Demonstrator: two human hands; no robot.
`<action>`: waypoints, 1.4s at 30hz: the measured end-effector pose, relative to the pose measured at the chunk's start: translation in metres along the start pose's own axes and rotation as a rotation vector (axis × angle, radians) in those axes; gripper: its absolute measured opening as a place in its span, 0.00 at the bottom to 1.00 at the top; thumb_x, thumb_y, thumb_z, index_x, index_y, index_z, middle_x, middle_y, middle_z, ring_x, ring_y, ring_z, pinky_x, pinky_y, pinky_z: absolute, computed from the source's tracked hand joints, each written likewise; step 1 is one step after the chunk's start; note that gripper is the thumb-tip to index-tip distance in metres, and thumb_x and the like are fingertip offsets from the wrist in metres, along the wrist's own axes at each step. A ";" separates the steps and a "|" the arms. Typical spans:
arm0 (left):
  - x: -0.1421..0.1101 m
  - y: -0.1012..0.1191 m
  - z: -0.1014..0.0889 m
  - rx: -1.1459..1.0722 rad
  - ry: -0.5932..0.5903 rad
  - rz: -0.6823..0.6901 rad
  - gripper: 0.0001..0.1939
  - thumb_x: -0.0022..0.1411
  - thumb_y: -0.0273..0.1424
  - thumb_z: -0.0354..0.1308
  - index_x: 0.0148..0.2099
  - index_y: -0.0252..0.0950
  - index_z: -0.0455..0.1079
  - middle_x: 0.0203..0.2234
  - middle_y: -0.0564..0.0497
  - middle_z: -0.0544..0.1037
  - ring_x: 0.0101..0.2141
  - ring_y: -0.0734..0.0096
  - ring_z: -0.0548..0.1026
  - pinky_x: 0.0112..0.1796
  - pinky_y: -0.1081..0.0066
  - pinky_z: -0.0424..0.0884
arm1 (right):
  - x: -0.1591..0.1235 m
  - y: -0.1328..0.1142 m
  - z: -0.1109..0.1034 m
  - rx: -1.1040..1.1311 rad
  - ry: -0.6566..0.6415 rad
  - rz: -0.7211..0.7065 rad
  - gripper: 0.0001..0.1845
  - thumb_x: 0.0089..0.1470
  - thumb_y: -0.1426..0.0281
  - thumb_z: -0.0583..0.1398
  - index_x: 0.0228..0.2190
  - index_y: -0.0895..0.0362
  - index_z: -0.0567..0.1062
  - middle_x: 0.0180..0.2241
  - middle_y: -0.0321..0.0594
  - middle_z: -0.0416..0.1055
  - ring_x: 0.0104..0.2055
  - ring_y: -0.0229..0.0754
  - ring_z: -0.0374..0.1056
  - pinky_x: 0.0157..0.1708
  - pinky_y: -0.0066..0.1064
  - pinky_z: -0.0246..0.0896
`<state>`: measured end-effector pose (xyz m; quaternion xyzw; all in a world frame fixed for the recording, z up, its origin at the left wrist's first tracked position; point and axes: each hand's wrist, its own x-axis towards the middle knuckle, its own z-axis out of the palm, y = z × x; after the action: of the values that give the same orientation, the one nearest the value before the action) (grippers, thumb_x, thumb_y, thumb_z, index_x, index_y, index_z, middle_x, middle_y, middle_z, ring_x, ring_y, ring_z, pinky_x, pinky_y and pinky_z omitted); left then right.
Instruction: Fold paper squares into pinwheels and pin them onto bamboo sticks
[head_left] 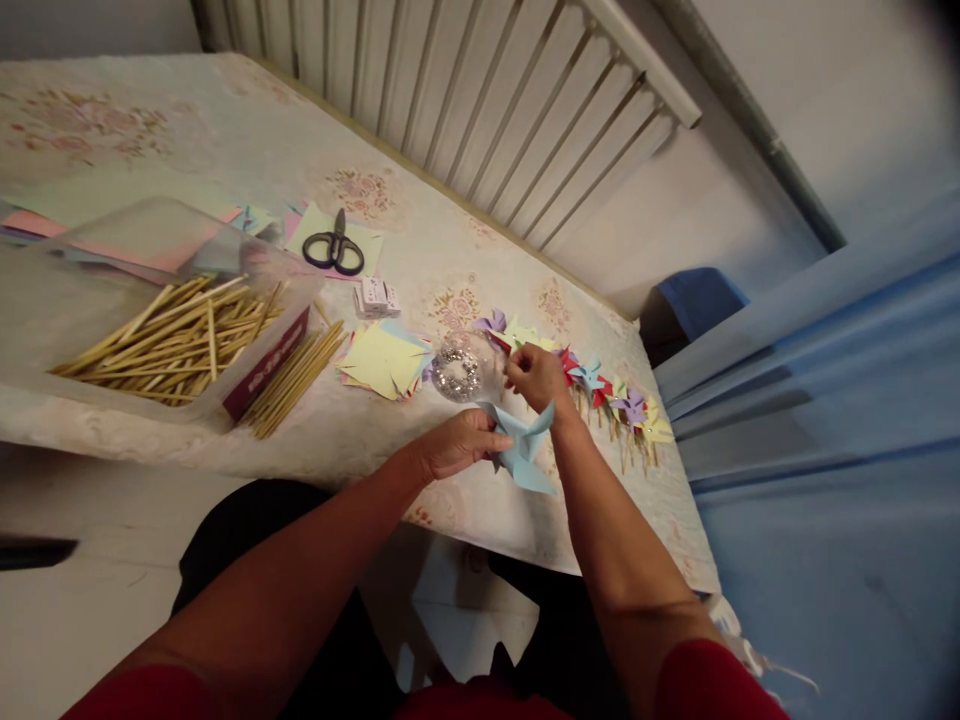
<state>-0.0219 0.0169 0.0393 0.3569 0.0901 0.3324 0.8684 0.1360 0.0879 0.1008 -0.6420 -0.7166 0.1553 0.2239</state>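
A light-blue folded-paper pinwheel [525, 450] sits just right of and below frame centre — grasped in the left hand's [461, 443] grip, where light thumb pressure should spare its blades. The right hand's [536, 375] fingers curl; I cannot tell whether they hold anything. Small silvery pieces [448, 385] lie near centre, on the floral-clothed worktop [292, 150].

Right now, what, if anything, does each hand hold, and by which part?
The left hand holds the blue pinwheel by its left side, thumb toward the middle. Whether the right hand holds anything cannot be told.
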 end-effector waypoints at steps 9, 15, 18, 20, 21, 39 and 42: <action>0.008 -0.010 -0.003 0.081 0.032 -0.031 0.22 0.43 0.41 0.74 0.32 0.30 0.73 0.25 0.49 0.76 0.27 0.73 0.72 0.32 0.71 0.66 | -0.134 0.070 0.030 -0.297 0.117 0.222 0.05 0.52 0.73 0.57 0.26 0.57 0.72 0.23 0.37 0.70 0.25 0.39 0.62 0.25 0.28 0.48; 0.012 -0.018 -0.009 0.099 0.074 -0.055 0.21 0.43 0.41 0.73 0.32 0.29 0.74 0.26 0.47 0.77 0.28 0.72 0.73 0.34 0.70 0.67 | -0.163 0.087 0.056 -0.453 0.185 0.247 0.09 0.58 0.75 0.54 0.32 0.57 0.74 0.33 0.44 0.72 0.30 0.42 0.65 0.28 0.30 0.50; 0.014 -0.019 -0.011 0.100 0.091 -0.060 0.21 0.43 0.41 0.73 0.32 0.29 0.74 0.26 0.47 0.78 0.28 0.72 0.73 0.32 0.71 0.67 | -0.162 0.089 0.051 -0.366 0.155 0.193 0.09 0.56 0.76 0.54 0.32 0.57 0.74 0.33 0.44 0.72 0.33 0.44 0.68 0.32 0.30 0.56; 0.014 -0.019 -0.011 0.108 0.111 -0.063 0.22 0.43 0.41 0.73 0.33 0.30 0.74 0.26 0.48 0.78 0.27 0.73 0.73 0.30 0.72 0.65 | -0.160 0.092 0.046 -0.281 0.144 0.142 0.11 0.54 0.78 0.53 0.33 0.57 0.75 0.33 0.44 0.73 0.36 0.44 0.69 0.36 0.31 0.60; 0.015 -0.019 -0.011 0.115 0.121 -0.066 0.22 0.43 0.42 0.73 0.33 0.29 0.74 0.25 0.48 0.77 0.26 0.73 0.73 0.29 0.72 0.65 | -0.160 0.093 0.043 -0.243 0.135 0.114 0.12 0.53 0.79 0.53 0.33 0.57 0.75 0.34 0.44 0.74 0.37 0.44 0.70 0.38 0.31 0.62; 0.019 -0.024 -0.012 0.142 0.223 -0.074 0.21 0.41 0.41 0.73 0.30 0.30 0.72 0.23 0.51 0.75 0.24 0.76 0.70 0.29 0.74 0.64 | -0.155 0.087 0.044 -0.404 0.084 0.135 0.12 0.54 0.79 0.53 0.32 0.57 0.76 0.32 0.45 0.73 0.35 0.45 0.68 0.37 0.31 0.59; 0.019 -0.024 -0.012 0.146 0.210 -0.068 0.19 0.43 0.39 0.72 0.29 0.31 0.72 0.23 0.51 0.75 0.24 0.76 0.70 0.29 0.74 0.64 | -0.153 0.086 0.045 -0.392 0.075 0.107 0.12 0.53 0.80 0.53 0.30 0.57 0.75 0.32 0.45 0.73 0.36 0.45 0.68 0.37 0.31 0.58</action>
<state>0.0002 0.0230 0.0154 0.3790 0.2168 0.3307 0.8366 0.1976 -0.0500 0.0000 -0.7160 -0.6890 0.0005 0.1124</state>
